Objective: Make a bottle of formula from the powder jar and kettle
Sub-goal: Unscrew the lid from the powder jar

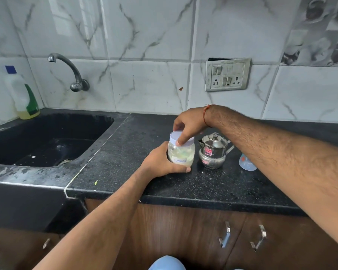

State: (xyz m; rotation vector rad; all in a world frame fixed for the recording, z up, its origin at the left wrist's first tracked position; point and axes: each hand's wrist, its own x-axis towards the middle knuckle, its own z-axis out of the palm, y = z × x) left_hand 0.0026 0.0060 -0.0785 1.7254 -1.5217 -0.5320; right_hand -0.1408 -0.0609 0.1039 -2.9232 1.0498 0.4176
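Note:
A clear powder jar point(182, 155) with a pale lilac lid point(176, 136) and a label reading "Formula" stands on the black counter point(125, 172). My left hand point(160, 162) wraps around the jar's body from the left. From above, my right hand point(189, 123) grips the lid with its fingers curled over the rim. Just right of the jar sits a small steel kettle point(214, 151) with its lid on. A pale blue baby bottle point(246, 162) shows beyond my right forearm, mostly hidden by it.
A black sink point(47, 141) with a wall tap point(68, 69) fills the left. A dish-soap bottle point(24, 96) stands in the back left corner. A switch plate point(227, 75) is on the tiled wall. Wooden cabinet doors with handles point(224, 234) lie below the counter edge.

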